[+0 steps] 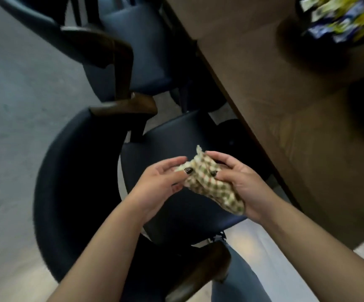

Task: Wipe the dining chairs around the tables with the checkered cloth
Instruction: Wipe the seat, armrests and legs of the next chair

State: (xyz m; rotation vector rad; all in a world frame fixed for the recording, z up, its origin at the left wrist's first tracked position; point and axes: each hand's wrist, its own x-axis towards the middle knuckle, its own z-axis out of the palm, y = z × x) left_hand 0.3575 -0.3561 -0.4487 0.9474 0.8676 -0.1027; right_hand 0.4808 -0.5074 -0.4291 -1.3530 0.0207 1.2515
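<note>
From the head camera, both hands met over the seat of the near chair [176, 140]. The cloth [209, 184], bunched and checked in green and cream, hung in the air between them, above the dark seat and not touching it. The right hand [246, 188] grasped the cloth from the right, its fingers curled over the top and its thumb pressed into the folds, with the lower end of the cloth trailing down along the palm. The left hand [155, 186] pinched the cloth's left edge between thumb and fingers, the thumb's dark-painted nail lying on the fabric. One corner of the cloth stuck up above the right fingers.

The near chair had a dark curved back at the left and brown wooden armrests; its seat lay partly tucked under the table [285, 105]. A second chair [137, 51] of the same kind stood just beyond it, also against the table's edge. The brown table ran along the right side. On it, at the top right, sat a dark bowl [294, 38] of blurred blue and yellow packets [340, 16]. A leg in blue trousers [237, 277] showed at the bottom, beside the near armrest. The floor [13, 105] at the left was grey.
</note>
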